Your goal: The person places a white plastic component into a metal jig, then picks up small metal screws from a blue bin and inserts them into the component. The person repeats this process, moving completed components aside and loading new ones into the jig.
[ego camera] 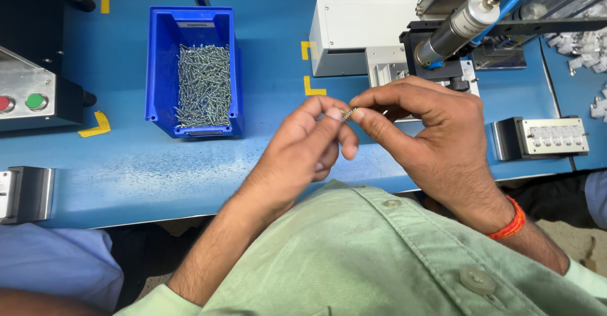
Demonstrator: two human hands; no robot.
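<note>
Both hands are up over the near edge of the blue tabletop (126, 177), meeting on one small silver screw (347, 114). Left hand (303, 148): thumb and forefinger pressed together on one end of the screw, other fingers curled in w/ what may be more screws tucked in the palm, can't tell for sure. Right hand (430, 139): fingers (373, 123) pinching the other end, remaining fingers loosely bent. So the screw sits in mid-air between the two fingertip pinches, clear of the tabletop, just in front of the fixture. Progress, as a judgement: a screw is out of the blue bin (193, 69), which is well stocked w/ screws and sits to the left, well apart from the hands; the screw looks to be mid-way between one hand and the other or being turned to line it up. Not yet done: nothing placed at the white and black fixture (404, 69) under the silver cylinder-shaped driver (455, 28), which hangs just beyond the right hand. The grey block w/ a row of white parts (550, 137) lies to the right, untouched. Left edge: machine w/ red and green buttons (25, 94). Yellow corner marks (95, 126) on the tabletop.
</note>
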